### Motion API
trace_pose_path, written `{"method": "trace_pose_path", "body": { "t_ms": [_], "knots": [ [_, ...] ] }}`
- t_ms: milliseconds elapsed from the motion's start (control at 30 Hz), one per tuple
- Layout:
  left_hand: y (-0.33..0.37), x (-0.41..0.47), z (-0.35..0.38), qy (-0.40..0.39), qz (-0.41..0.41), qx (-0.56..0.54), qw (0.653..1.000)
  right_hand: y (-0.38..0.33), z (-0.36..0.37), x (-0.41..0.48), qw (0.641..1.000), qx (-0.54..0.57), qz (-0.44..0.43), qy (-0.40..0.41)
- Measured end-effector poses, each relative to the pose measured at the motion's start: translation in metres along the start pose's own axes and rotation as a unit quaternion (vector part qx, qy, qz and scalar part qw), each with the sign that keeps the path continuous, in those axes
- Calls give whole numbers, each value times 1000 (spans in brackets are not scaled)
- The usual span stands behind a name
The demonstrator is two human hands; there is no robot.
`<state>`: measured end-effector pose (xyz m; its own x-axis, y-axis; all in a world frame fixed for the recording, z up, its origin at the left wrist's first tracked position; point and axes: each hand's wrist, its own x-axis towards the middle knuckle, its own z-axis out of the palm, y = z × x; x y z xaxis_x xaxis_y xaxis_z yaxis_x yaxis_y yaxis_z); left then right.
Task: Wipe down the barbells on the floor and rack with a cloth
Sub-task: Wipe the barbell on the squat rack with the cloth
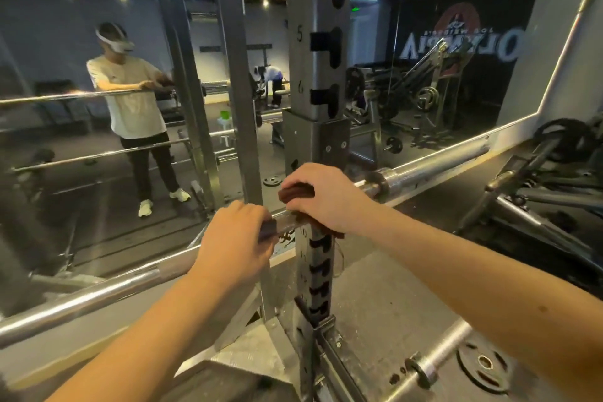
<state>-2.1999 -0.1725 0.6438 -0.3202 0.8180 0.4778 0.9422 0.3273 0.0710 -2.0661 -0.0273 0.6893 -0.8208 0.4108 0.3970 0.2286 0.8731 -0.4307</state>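
The barbell [98, 290] is seen lying across the rack, slanting from the near left up to the far right, where its thick sleeve ends beside the mirror's lower edge. A dark brown cloth [295, 192] is draped over the shaft where it crosses the rack upright [313, 42]. The cloth is clenched against the bar by the right grip [329, 196], a bare hand whose fingers are curled over the fabric. Just to the left of it, the shaft is grasped by the left grip [235, 241], fingers wrapped round the steel; a dark piece is glimpsed at its fingertips, but what it is cannot be told.

The upright, marked with numbers and cut with dark slots, is set directly behind the hands and blocks the bar's line there; its lower part runs down to a steel base on the floor. A large mirror [65, 42] is mounted behind the rack, and a person in a white shirt, holding a bar, is reflected in it.

On the floor at the near right, a second barbell [447, 346] is laid beside a black weight plate [483, 365]. Further right, the dark frame of a machine [554, 179] is crowded close to the sleeve end.
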Motion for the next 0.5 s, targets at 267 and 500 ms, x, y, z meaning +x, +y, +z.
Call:
{"method": "trace_pose_path", "body": {
  "t_ms": [267,500],
  "knots": [
    [-53,-53,-30,3,-66,103,993,-34,95,0,990,-14,-130,46],
    [-73,-74,-33,-4,-99,97,990,-28,110,-1,964,-172,-201,38]
  ]
}}
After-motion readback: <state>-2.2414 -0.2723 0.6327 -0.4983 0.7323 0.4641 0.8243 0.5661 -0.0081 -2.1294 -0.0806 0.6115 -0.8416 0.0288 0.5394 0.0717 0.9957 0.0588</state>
